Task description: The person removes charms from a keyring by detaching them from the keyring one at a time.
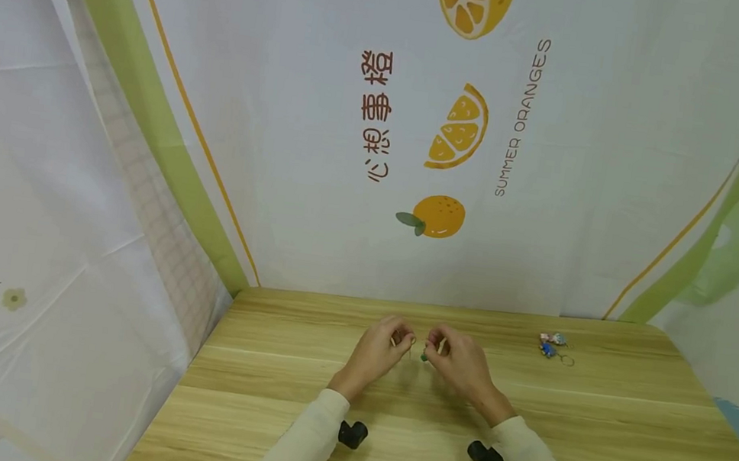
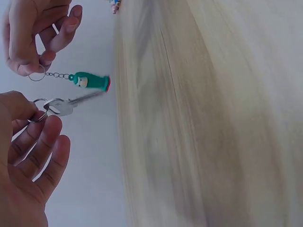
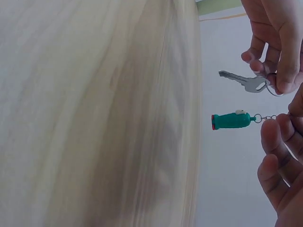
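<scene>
Above the wooden table, my left hand [image 1: 379,348] pinches a metal split ring [image 2: 37,118] between thumb and forefinger. From that ring hangs a silver key [image 2: 61,107], its blade pointing away from the fingers. Facing it a short gap away, my right hand [image 1: 462,361] pinches the ring end of a short chain. A small green figure keychain [image 3: 232,120] with a pale face and red base dangles from that chain. In both wrist views the key and the green figure hang side by side, apart. The right fingertips partly hide the chain's ring in the right wrist view.
On the back right of the table [image 1: 593,435] lie small figure keychains [image 1: 549,349], one with a ring [image 1: 565,360]. Black angled pieces [image 1: 353,434] show beside both forearms. A white cloth [image 1: 299,237] printed with oranges stands behind the table's far edge.
</scene>
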`<control>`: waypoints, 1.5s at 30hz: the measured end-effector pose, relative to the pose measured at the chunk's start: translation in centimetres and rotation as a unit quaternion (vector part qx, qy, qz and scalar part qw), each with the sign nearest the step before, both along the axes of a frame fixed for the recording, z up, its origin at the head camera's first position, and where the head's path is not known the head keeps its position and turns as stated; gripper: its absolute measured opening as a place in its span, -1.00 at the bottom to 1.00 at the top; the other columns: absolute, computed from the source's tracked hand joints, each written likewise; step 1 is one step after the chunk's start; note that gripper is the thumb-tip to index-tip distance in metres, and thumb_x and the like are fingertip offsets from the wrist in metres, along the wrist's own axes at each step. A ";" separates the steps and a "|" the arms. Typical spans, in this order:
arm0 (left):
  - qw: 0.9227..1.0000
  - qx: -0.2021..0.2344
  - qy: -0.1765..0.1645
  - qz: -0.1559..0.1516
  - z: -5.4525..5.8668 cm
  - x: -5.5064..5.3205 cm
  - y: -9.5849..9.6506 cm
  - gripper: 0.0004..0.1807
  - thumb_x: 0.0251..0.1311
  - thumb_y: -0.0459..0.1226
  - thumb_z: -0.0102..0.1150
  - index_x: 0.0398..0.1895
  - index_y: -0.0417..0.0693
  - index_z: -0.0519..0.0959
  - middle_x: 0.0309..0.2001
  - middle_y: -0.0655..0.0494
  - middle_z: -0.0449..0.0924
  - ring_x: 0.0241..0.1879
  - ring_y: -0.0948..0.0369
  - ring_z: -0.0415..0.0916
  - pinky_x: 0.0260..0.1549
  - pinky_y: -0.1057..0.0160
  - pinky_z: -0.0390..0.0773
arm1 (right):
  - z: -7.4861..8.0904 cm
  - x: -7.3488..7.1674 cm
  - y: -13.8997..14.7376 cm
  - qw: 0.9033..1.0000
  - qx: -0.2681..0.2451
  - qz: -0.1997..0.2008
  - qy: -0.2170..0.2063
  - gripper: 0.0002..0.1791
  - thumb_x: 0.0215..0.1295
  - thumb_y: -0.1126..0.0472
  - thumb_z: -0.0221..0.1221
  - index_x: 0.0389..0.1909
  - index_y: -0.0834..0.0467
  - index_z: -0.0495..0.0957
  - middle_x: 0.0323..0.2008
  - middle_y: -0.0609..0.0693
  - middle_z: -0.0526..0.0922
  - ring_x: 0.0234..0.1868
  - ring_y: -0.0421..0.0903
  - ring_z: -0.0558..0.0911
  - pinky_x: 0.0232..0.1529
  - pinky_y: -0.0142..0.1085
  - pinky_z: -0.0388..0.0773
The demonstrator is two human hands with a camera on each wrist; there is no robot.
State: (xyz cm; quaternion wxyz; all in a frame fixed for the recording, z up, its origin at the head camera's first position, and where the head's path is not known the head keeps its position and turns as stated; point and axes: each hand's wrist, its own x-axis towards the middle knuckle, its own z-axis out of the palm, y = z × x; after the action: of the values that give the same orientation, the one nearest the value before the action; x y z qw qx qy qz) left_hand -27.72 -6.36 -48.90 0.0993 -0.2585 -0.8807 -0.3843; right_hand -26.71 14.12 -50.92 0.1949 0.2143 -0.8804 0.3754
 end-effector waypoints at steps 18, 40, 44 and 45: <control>1.000 -0.004 0.006 0.020 0.1 -0.2 -0.2 -0.88 0.56 -0.23 0.22 -0.11 -0.01 0.73 -0.20 0.14 0.69 -0.27 0.32 0.60 -0.25 0.38 0.63 | 0.8 -0.1 1.9 0.999 -0.009 -0.038 -0.020 -0.95 0.43 0.21 0.30 -0.25 0.07 0.64 -0.35 -0.12 0.68 -0.50 -0.33 0.49 -0.52 -0.39 0.45; 1.000 0.007 0.014 0.025 0.2 -0.3 -0.9 -0.87 0.55 -0.23 0.23 -0.07 -0.03 0.74 -0.22 0.14 0.73 -0.27 0.29 0.62 -0.22 0.35 0.65 | 1.1 -0.6 6.2 0.996 -0.009 -0.075 -0.057 -0.95 0.51 0.18 0.21 -0.19 0.06 0.59 -0.34 -0.06 0.65 -0.44 -0.23 0.54 -0.46 -0.34 0.45; 1.000 0.009 0.010 0.027 0.2 -0.4 -1.1 -0.85 0.55 -0.23 0.22 -0.05 -0.05 0.74 -0.24 0.15 0.74 -0.28 0.30 0.62 -0.24 0.36 0.63 | 1.2 -0.8 7.2 0.995 -0.011 -0.074 -0.059 -0.93 0.52 0.18 0.20 -0.19 0.08 0.59 -0.34 -0.03 0.67 -0.44 -0.23 0.59 -0.48 -0.33 0.49; 1.000 0.010 0.011 0.026 0.1 -0.4 -1.2 -0.86 0.55 -0.23 0.22 -0.06 -0.05 0.74 -0.24 0.15 0.75 -0.29 0.30 0.62 -0.24 0.36 0.63 | 1.2 -0.8 7.5 0.995 -0.014 -0.073 -0.061 -0.93 0.52 0.19 0.20 -0.20 0.09 0.59 -0.34 -0.02 0.68 -0.44 -0.23 0.59 -0.48 -0.33 0.49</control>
State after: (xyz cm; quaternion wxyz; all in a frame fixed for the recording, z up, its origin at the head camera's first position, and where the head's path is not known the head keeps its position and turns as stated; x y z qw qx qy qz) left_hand -28.12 -7.54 -48.78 0.1215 -0.2381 -0.8821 -0.3879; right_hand -27.53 21.60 -49.70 0.1706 0.1236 -0.8986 0.3850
